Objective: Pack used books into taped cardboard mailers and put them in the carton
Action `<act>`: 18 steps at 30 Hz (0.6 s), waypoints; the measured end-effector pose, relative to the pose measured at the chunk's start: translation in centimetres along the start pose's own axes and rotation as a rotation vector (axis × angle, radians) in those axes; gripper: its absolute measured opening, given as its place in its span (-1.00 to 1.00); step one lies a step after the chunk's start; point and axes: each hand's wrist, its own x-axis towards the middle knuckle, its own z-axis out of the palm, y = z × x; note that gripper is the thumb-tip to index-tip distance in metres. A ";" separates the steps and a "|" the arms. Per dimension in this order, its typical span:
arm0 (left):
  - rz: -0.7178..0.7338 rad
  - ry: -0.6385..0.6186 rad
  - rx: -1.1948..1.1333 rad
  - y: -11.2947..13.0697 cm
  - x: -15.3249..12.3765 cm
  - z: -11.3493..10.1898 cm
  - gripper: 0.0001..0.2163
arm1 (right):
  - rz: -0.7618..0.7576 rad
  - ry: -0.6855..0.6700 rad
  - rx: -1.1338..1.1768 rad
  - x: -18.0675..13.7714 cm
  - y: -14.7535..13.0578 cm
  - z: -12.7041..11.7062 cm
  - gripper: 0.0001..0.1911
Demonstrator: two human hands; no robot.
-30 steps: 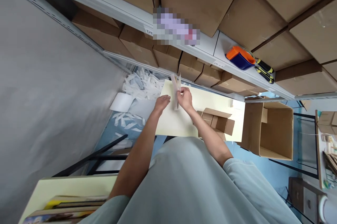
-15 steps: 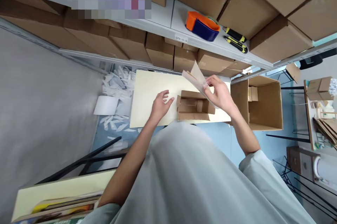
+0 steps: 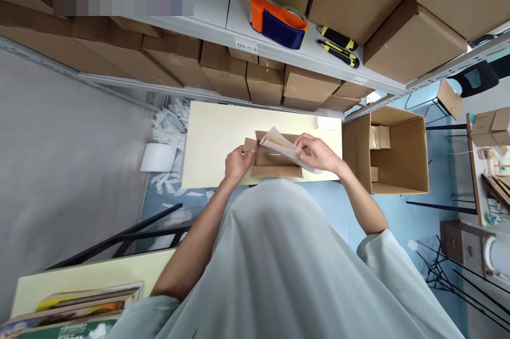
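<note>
Sleeve (image 3: 286, 150): pinched in my right hand (image 3: 319, 154), across carton (image 3: 277, 171); alignment step, seemingly.
Flap (image 3: 249, 144): my left hand (image 3: 238, 164) clasps it; next probably needs clearance.

On the front edge of the far shelf (image 3: 303, 61), just below an orange and blue object (image 3: 279, 24), a white label (image 3: 246, 45) bears handwritten characters starting "D3"; the rest looks like "5-6", though unclear. Farther right along that edge, a second label (image 3: 358, 81) is too blurred to read. White lettering on a green cover (image 3: 45, 332), near left, is illegible.
</note>
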 end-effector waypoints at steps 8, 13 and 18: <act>-0.086 0.073 -0.084 0.8 -0.7 0.5 -0.67 | 0.013 -0.156 -0.015 2.6 2.3 3.1 -0.92; -0.096 0.067 -0.104 0.9 -0.8 0.6 -0.68 | 0.032 -0.227 -0.031 3.5 2.7 4.2 -0.92; -0.122 0.038 -0.120 0.5 -0.7 0.6 -0.67 | -0.005 -0.278 -0.062 4.2 2.8 4.8 -0.93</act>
